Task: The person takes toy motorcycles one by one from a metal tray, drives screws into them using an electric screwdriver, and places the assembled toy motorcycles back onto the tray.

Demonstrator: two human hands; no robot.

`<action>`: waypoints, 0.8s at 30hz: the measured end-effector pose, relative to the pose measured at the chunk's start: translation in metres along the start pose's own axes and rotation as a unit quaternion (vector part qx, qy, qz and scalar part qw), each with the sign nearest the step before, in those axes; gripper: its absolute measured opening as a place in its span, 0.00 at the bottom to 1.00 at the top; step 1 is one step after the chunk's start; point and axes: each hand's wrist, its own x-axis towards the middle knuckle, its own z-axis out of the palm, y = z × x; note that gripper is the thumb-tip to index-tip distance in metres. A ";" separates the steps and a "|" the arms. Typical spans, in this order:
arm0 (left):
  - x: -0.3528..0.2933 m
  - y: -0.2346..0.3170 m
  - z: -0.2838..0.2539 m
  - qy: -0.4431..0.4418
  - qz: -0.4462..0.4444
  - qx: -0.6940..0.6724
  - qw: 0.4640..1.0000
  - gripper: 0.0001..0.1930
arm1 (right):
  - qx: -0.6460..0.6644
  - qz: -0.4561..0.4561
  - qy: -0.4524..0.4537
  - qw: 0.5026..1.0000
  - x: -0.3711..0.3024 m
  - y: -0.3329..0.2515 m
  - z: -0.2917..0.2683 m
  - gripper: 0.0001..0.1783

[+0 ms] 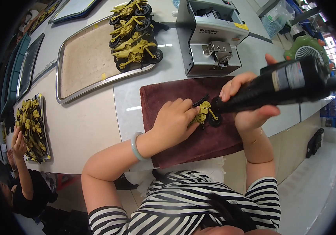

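My left hand (175,120) is closed around a small yellow toy motorcycle (204,110) with black wheels, on a dark red cloth (164,150). A pale green bangle circles my left wrist. In my right hand (250,113) is a black power screwdriver (265,87), tilted, its narrow end pointing left at the toy's front. Whether its tip touches the toy cannot be made out. The fingers of my left hand hide part of the toy's rear.
Behind the cloth stands a grey machine (215,37) with a metal feeder. A metal tray (82,58) holds several yellow toy motorcycles (134,53) on its right. Farther left, a co-worker's hand (18,145) touches a tray of yellow parts (31,129). A green fan (307,49) sits at the far right.
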 end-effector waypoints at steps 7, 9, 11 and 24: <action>-0.001 0.001 0.001 -0.006 -0.002 0.007 1.000 0.17 | -0.003 -0.002 -0.010 1.000 -0.008 0.008 0.005 0.59; -0.001 0.000 0.001 -0.008 -0.004 0.005 1.000 0.17 | -0.022 -0.011 -0.046 0.999 -0.008 0.015 0.002 0.55; 0.000 -0.001 0.002 -0.002 0.001 0.007 1.000 0.17 | -0.011 0.003 -0.057 0.998 -0.009 0.018 0.005 0.54; 0.001 -0.003 0.001 -0.002 -0.001 0.002 1.000 0.17 | 0.014 0.021 -0.043 0.999 -0.009 0.014 0.006 0.55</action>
